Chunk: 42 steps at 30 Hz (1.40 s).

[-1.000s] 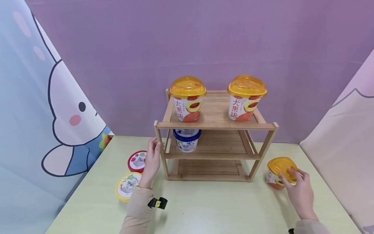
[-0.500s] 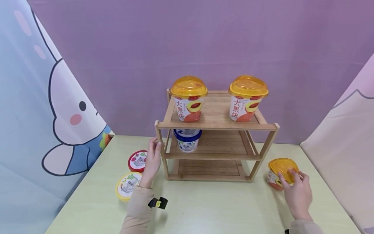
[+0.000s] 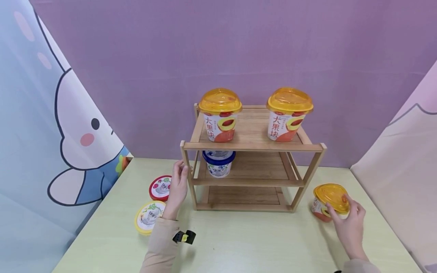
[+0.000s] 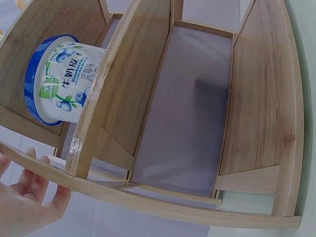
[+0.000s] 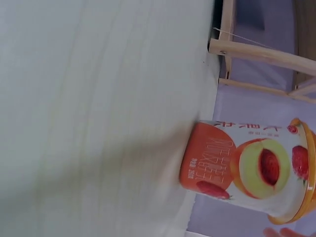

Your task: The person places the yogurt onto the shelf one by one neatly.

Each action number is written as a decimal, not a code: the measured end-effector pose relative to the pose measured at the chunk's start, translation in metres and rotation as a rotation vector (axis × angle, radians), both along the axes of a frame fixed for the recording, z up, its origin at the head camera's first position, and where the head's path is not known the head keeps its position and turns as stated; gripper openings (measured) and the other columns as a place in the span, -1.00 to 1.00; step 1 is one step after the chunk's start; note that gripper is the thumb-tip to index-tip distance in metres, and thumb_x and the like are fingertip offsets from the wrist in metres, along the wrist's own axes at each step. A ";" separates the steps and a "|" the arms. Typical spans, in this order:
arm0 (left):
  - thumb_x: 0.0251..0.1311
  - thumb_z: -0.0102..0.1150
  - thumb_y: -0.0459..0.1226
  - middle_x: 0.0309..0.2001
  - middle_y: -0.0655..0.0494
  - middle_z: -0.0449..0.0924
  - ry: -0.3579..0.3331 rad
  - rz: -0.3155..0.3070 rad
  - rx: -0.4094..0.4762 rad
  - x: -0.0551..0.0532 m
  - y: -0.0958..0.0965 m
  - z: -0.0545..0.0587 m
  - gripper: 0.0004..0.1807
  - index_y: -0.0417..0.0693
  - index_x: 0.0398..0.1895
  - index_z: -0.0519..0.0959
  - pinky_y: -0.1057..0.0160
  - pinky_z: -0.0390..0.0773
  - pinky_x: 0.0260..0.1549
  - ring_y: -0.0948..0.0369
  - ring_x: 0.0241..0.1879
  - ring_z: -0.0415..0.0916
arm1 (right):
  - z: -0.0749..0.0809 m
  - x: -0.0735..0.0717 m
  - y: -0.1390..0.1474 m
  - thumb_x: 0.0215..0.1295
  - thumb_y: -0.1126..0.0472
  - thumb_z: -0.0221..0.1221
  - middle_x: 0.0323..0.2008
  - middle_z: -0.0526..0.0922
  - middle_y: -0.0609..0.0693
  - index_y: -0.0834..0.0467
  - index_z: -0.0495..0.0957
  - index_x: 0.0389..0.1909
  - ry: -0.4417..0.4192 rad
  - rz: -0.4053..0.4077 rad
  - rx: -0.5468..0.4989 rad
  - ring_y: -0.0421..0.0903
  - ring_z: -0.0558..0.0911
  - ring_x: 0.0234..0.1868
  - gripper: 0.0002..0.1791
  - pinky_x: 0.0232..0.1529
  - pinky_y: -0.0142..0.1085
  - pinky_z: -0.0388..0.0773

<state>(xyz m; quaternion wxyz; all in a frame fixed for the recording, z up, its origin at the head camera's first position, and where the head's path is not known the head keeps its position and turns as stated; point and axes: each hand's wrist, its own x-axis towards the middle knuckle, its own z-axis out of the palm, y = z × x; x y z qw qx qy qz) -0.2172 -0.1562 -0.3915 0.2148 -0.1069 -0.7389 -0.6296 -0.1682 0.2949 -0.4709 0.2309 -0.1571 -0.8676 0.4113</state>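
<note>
My left hand [image 3: 178, 185] grips the left front post of a wooden three-tier rack [image 3: 252, 146], with fingers behind the post and thumb in front in the left wrist view. A blue-lidded tub with a blueberry label [image 4: 64, 81] stands on the middle tier near it. At the right, my right hand [image 3: 351, 227] holds a peach yogurt cup [image 3: 329, 203] by its domed orange lid, thumb and fingers at the lid's near and right edges. The right wrist view shows this cup's printed side [image 5: 247, 168], its base right at the tabletop, and only fingertips [image 5: 284, 232] beside the lid.
Two matching peach cups stand on the top tier, a left cup [image 3: 221, 117] and a right cup [image 3: 286, 117]. A red-lidded tub [image 3: 160, 188] and a yellow-lidded tub [image 3: 149, 218] sit left of my left forearm. A purple cloth [image 3: 153, 76] hangs behind the table.
My right hand's fingers have shifted from the top of the lid to its right edge. The cup has barely moved; my left hand has stayed on the post.
</note>
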 end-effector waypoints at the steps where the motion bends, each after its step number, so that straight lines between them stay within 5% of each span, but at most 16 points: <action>1: 0.35 -0.33 -0.34 -0.08 -0.39 0.30 -0.003 0.001 0.000 0.000 0.000 0.000 -0.67 -0.36 0.10 0.15 -0.05 0.20 0.05 -0.12 0.00 0.26 | -0.001 0.000 0.001 0.15 0.09 0.14 0.19 -0.04 0.39 0.22 0.07 0.28 0.011 0.019 -0.021 0.42 0.15 0.09 -0.28 0.02 0.25 0.10; 9: 0.34 -0.33 -0.38 -0.06 -0.39 0.30 -0.018 0.000 0.015 0.002 0.001 0.003 -0.68 -0.35 0.11 0.16 -0.07 0.19 0.05 -0.15 0.02 0.26 | -0.009 -0.004 0.008 0.04 0.30 0.22 0.17 0.02 0.41 0.28 -0.09 0.31 0.068 0.127 -0.065 0.29 0.05 0.15 -0.12 0.06 0.21 0.08; 17: 0.35 -0.33 -0.33 -0.08 -0.35 0.32 -0.016 0.011 -0.016 0.003 0.001 0.004 -0.68 -0.34 0.09 0.16 -0.06 0.22 0.03 -0.13 0.00 0.28 | -0.011 -0.008 0.012 0.08 0.29 0.20 0.23 -0.03 0.44 0.27 -0.24 0.33 0.057 0.226 -0.119 0.33 0.03 0.21 -0.06 0.07 0.22 0.04; 20: 0.35 -0.33 -0.32 -0.11 -0.34 0.33 -0.001 0.014 -0.025 0.003 0.001 0.004 -0.68 -0.34 0.08 0.17 -0.06 0.24 0.02 -0.12 -0.01 0.29 | -0.012 -0.008 0.011 0.09 0.30 0.19 0.24 -0.02 0.41 0.25 -0.23 0.34 0.056 0.225 -0.124 0.26 0.05 0.22 -0.07 0.12 0.14 0.06; 23: 0.35 -0.33 -0.33 -0.14 -0.32 0.34 0.006 0.017 -0.028 0.002 0.001 0.004 -0.69 -0.34 0.07 0.17 -0.01 0.26 0.00 -0.10 -0.04 0.30 | -0.013 -0.008 0.012 0.11 0.30 0.18 0.24 0.00 0.39 0.24 -0.21 0.33 0.038 0.216 -0.107 0.20 0.08 0.21 -0.10 0.21 -0.25 0.11; 27: 0.35 -0.33 -0.35 -0.15 -0.29 0.35 0.010 0.024 -0.027 0.001 0.000 0.002 -0.70 -0.36 0.07 0.17 0.08 0.28 -0.04 -0.06 -0.06 0.31 | -0.014 -0.009 0.013 0.13 0.28 0.16 0.20 0.05 0.40 0.28 -0.14 0.31 0.029 0.208 -0.085 0.23 0.16 0.13 -0.16 -0.11 -0.77 0.09; 37: 0.33 -0.32 -0.39 -0.15 -0.39 0.33 0.002 0.022 -0.021 0.002 0.000 0.004 -0.71 -0.37 0.06 0.18 0.10 0.27 -0.06 -0.08 -0.07 0.31 | -0.011 -0.007 0.013 0.08 0.26 0.21 0.10 0.20 0.33 0.33 0.04 0.22 0.048 0.132 -0.063 -0.04 0.30 -0.08 -0.26 -0.28 -0.76 0.14; 42: 0.32 -0.34 -0.44 -0.15 -0.43 0.31 -0.009 0.008 0.004 0.004 0.001 0.008 -0.72 -0.41 0.05 0.17 0.11 0.25 -0.06 -0.14 -0.06 0.28 | -0.002 -0.001 0.010 0.04 0.31 0.23 0.07 0.22 0.31 0.35 0.09 0.19 0.071 0.130 -0.039 -0.45 0.20 -0.18 -0.28 -0.31 -0.79 0.16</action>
